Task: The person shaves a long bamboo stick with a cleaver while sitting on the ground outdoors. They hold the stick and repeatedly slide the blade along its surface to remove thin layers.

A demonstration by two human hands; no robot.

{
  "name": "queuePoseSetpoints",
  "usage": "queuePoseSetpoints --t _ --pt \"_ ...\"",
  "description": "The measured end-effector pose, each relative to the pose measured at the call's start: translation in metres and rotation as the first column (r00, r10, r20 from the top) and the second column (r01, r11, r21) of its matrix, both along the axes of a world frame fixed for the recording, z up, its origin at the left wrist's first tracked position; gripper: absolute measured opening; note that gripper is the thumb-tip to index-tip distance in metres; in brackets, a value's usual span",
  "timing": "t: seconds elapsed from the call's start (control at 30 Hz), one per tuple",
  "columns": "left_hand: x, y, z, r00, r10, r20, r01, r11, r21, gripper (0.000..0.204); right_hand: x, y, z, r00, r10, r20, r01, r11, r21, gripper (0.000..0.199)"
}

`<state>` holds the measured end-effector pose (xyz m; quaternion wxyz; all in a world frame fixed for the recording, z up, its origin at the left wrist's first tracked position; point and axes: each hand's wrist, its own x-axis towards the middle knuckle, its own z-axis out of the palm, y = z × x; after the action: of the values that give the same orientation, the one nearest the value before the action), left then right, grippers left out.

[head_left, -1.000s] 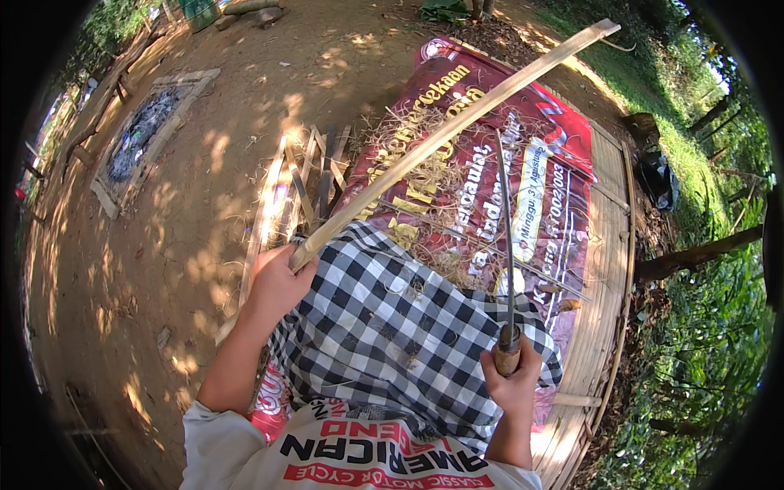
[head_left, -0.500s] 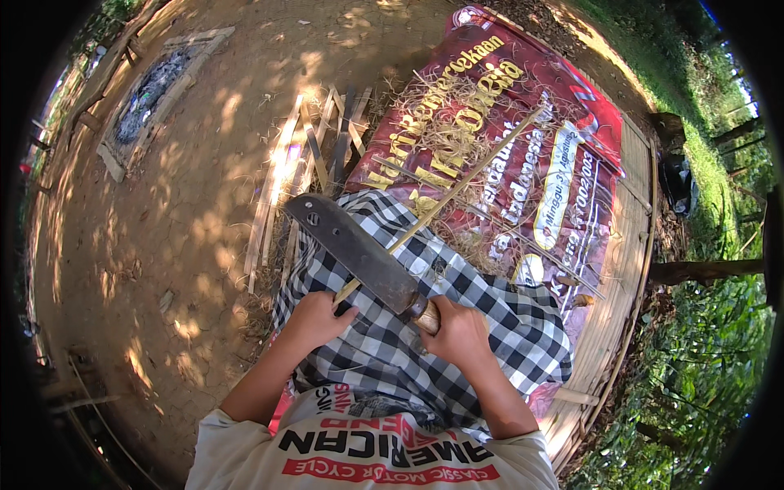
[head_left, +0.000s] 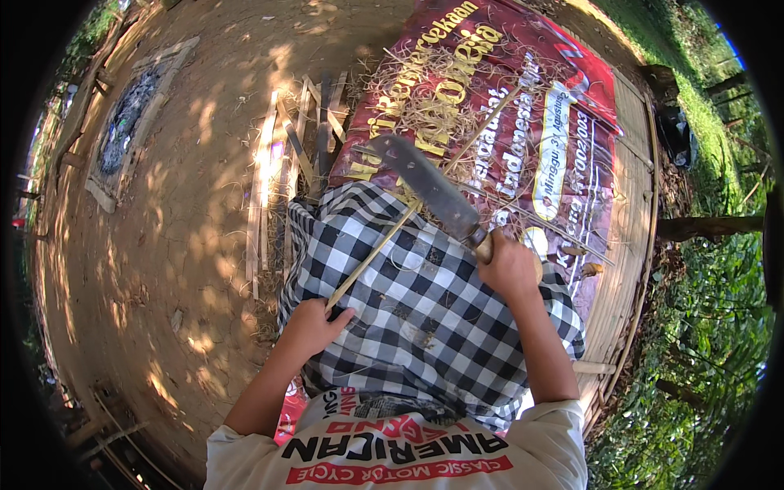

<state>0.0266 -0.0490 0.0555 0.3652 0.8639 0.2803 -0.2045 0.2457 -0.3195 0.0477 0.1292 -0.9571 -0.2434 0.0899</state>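
My right hand [head_left: 510, 265] is closed round the wooden handle of a machete [head_left: 433, 189], whose broad dark blade points to the upper left. My left hand [head_left: 313, 327] grips the near end of a thin bamboo strip [head_left: 367, 263]. The strip slants away to the upper right and passes under the blade, which hides part of it. Beneath both hands a black-and-white checked cloth [head_left: 408, 314] covers my lap. Whether the edge touches the strip I cannot tell.
A red printed banner [head_left: 563, 61] strewn with curly shavings [head_left: 408, 102] lies over a bamboo platform [head_left: 629, 212]. Several split bamboo slats [head_left: 261, 180] rest on the dirt ground [head_left: 196, 269]. An ash-filled fire pit [head_left: 135, 114] is at the far left, greenery at the right.
The machete has moved away from me and to the right along the strip, with my right arm stretching out. My left hand stays nearly in place on the strip.
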Motion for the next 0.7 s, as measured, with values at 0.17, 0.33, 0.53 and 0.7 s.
queuePoseSetpoints --t 0.17,0.33,0.53,0.7 --pt "0.016 -0.004 0.009 1.000 -0.001 -0.025 0.001 1.000 -0.017 0.053 0.005 -0.011 0.015 0.998 -0.063 0.006 0.062 0.996 0.060 0.024" --pt "0.014 -0.004 0.004 1.000 -0.023 -0.002 0.023 1.000 0.002 0.056 -0.052 0.036 0.001 0.971 0.205 -0.120 -0.190 0.973 0.130 0.028" --pt "-0.003 0.007 -0.017 1.000 -0.012 0.001 0.012 1.000 -0.001 0.057 -0.042 0.056 -0.012 0.926 0.376 -0.021 -0.370 0.919 0.139 0.028" --pt "0.004 0.006 -0.009 0.998 -0.049 -0.038 0.051 0.998 0.031 0.059 0.035 0.001 -0.014 0.996 0.058 0.063 -0.057 0.998 -0.022 0.027"
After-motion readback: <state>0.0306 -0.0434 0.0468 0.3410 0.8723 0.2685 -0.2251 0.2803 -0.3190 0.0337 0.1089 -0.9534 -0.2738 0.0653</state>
